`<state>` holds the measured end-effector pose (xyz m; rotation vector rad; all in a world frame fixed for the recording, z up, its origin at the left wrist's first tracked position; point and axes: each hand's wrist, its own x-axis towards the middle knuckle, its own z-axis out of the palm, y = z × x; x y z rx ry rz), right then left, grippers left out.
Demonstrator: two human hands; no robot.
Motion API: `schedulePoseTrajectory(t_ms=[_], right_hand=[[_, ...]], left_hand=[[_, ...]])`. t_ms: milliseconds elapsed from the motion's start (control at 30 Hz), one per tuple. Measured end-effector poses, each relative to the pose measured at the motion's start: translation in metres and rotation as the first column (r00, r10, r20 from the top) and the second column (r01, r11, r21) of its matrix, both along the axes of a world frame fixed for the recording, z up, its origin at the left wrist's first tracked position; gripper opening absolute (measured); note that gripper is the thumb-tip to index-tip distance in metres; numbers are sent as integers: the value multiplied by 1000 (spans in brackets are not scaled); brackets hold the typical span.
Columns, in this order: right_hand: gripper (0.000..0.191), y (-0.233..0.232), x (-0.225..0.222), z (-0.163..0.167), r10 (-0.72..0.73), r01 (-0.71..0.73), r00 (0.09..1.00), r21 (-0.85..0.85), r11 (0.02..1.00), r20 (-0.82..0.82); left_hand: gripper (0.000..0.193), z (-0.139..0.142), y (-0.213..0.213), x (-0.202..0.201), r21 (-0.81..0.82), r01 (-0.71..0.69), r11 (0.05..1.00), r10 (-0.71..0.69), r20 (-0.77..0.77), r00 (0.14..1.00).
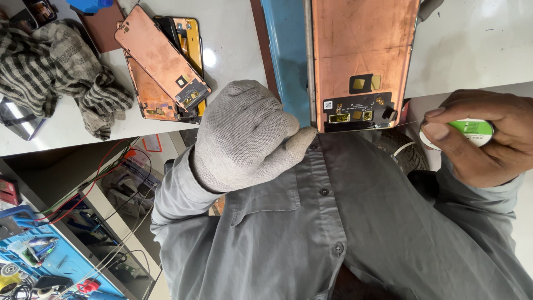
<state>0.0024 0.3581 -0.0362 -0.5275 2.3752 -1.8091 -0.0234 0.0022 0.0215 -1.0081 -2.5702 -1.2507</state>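
Observation:
My left hand (247, 136) wears a grey knit glove and is closed, its fingertips pinching one end of a thin wire at the lower left corner of a copper-backed phone screen panel (361, 50). The wire (408, 123) runs taut along the panel's bottom edge, just under its black flex board with gold contacts. My bare right hand (483, 139) grips a small white-and-green wire spool (472, 130) at the right end of the wire. The panel lies on a blue pad (286, 50) at the white bench edge.
A stack of similar copper-backed screen panels (164, 64) lies on the white bench (233, 33) to the left, beside a striped grey cloth (61, 66). Below the bench at lower left are cables and a blue tray of tools (44, 261). My grey shirt fills the foreground.

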Motion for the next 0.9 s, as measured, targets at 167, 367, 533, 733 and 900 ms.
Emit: schedulePoseTrajectory(t_ms=[167, 367, 533, 733, 900], right_hand=[[13, 1, 0, -1, 9, -8, 1000, 3, 1000, -15], [13, 1, 1, 0, 5, -5, 1000, 3, 1000, -1], [13, -1, 1, 1, -10, 10, 1000, -5, 1000, 18], [13, -1, 1, 2, -3, 3, 1000, 14, 1000, 9], [14, -1, 1, 3, 10, -9, 1000, 25, 1000, -13]], left_hand=[[28, -1, 0, -1, 14, 6, 1000, -6, -2, 1000], [27, 0, -1, -2, 24, 12, 1000, -12, -3, 1000], [28, 0, -1, -2, 29, 10, 1000, -10, -5, 1000], [29, 0, 0, -2, 23, -2, 1000, 2, -4, 1000], [29, 2, -1, -1, 0, -14, 1000, 14, -20, 1000]])
